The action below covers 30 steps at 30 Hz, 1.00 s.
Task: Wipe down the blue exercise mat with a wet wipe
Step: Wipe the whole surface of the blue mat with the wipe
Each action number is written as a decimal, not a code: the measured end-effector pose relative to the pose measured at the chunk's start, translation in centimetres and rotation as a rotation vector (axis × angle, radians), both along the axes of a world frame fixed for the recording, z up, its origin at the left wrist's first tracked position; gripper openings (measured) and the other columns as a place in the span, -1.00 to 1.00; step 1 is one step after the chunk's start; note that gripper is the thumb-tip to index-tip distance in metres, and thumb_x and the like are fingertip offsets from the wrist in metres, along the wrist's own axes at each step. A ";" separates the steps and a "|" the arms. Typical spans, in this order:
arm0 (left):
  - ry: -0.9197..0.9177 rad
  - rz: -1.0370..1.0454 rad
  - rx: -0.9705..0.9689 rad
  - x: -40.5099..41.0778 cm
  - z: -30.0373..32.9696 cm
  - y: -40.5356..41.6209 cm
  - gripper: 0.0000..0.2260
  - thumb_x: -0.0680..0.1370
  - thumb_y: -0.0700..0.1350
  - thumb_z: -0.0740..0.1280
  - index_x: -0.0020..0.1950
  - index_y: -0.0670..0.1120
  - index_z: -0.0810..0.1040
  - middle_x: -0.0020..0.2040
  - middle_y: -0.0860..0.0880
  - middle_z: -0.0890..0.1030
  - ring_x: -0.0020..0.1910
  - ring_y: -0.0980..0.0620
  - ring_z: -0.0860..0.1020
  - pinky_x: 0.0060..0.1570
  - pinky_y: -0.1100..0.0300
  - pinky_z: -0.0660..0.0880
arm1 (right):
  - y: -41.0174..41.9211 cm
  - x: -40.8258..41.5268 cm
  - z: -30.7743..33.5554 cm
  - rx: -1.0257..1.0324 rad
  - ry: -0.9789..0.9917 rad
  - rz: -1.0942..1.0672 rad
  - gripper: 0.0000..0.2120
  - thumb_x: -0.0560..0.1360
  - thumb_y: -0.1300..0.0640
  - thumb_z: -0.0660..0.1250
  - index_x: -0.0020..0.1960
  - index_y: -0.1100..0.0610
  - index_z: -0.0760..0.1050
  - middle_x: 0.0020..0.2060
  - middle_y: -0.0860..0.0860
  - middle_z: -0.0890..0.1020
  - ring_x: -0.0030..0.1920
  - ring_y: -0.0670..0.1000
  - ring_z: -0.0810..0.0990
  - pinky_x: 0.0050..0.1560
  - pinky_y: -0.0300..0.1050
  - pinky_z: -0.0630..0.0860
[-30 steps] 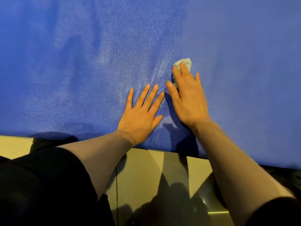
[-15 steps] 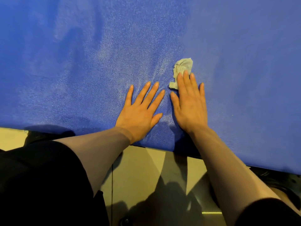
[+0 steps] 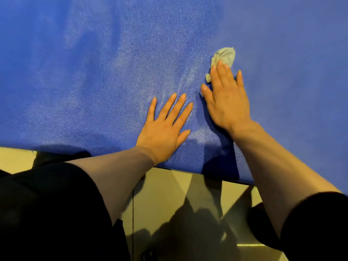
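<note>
Blue mat wiping, mid-stroke.
Our right hand (image 3: 227,102) presses the crumpled wet wipe (image 3: 225,57) flat-fingered onto the blue exercise mat (image 3: 75,72); our left hand (image 3: 165,127) lies flat, bracing. Next, we judge, sweep toward the duller area at right.

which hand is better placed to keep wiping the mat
Right. The right hand already has its straight fingers pressing the crumpled wet wipe onto the blue mat. The left hand lies flat, apart from the wipe, bracing.

Mat (image 3: 94,72): blue foam-like, fine pebbled grain w/ damp sheen; wipe (image 3: 225,56) crumpled grey cloth; floor (image 3: 165,187) glossy tile.
</note>
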State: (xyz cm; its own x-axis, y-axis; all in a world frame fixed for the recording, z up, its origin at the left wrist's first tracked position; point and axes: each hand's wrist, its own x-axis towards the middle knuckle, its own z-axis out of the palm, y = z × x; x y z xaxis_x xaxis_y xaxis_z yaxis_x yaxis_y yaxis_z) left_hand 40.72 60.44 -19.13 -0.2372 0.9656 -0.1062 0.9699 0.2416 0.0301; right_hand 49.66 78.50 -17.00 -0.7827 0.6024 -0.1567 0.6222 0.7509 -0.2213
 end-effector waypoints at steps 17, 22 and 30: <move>-0.165 0.255 0.337 -1.7 2.9 7.2 -0.73 0.52 -0.14 0.13 0.09 -0.16 0.55 -0.07 -0.12 0.56 -0.09 -0.16 0.52 0.25 0.00 0.26 | -2.4 -0.2 -0.3 -0.067 0.106 -0.039 -0.32 0.59 -0.16 -0.17 0.56 0.25 0.07 0.55 0.12 0.12 0.56 0.07 0.02 0.49 -0.14 -0.26; -0.252 0.179 0.243 -6.8 2.4 13.0 -0.62 0.58 -0.21 0.11 0.38 -0.23 0.42 0.42 -0.19 0.40 0.38 -0.17 0.37 0.43 -0.03 0.18 | 2.4 -3.1 -0.3 0.011 0.057 0.010 -0.39 0.66 -0.10 -0.10 0.56 0.27 0.05 0.55 0.16 0.10 0.56 0.10 0.03 0.50 -0.06 -0.17; -0.207 0.164 0.142 -11.3 1.7 20.5 -0.50 0.66 -0.23 0.07 0.58 -0.18 0.00 0.60 -0.10 -0.04 0.58 -0.02 -0.09 0.50 0.13 -0.19 | 5.1 -4.6 -0.3 -0.024 0.078 0.048 -0.32 0.60 -0.13 -0.20 0.54 0.30 0.09 0.54 0.18 0.13 0.55 0.12 0.05 0.53 0.00 -0.12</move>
State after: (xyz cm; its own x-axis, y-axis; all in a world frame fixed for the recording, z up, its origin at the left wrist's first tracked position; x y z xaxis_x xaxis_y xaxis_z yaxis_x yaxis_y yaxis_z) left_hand 29.46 80.93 -17.47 -0.3789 0.9248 -0.0350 0.8878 0.3739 0.2683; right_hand 45.03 83.60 -17.26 -0.8208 0.5609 -0.1082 0.5661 0.7732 -0.2858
